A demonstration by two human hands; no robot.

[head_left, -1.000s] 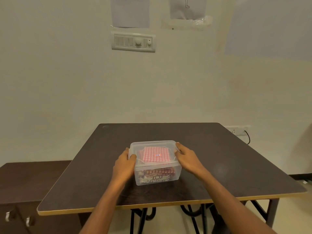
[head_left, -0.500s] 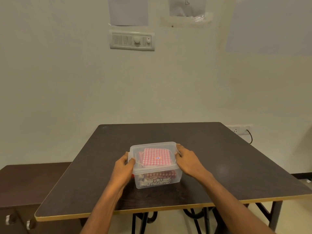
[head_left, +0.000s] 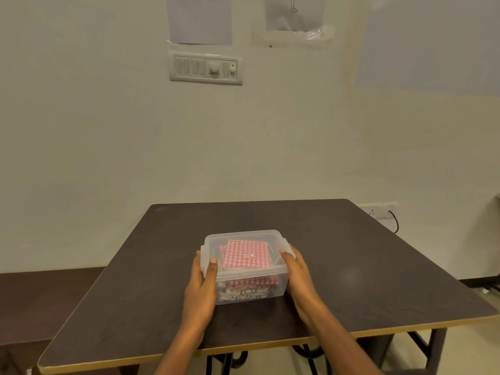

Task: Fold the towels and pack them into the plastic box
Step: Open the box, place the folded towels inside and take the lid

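A clear plastic box (head_left: 251, 289) with its clear lid on stands near the front middle of the dark table (head_left: 338, 255). Inside lies a stack of folded towels; the top one is a red-and-white checked towel (head_left: 246, 256) with a small label. My left hand (head_left: 201, 286) clasps the box's left side, thumb on the lid's edge. My right hand (head_left: 297, 274) clasps the right side, thumb on the lid. Lower towels show dimly through the front wall.
A lower dark cabinet (head_left: 40, 301) stands left of the table. The wall behind carries a switch panel (head_left: 205, 67) and a socket with a black cable (head_left: 389, 212) at the right. The table's front edge is near my forearms.
Both hands stay on the box's sides; my thumbs have come onto the lid's edges. The camera has shifted slightly, and the box stays in place.
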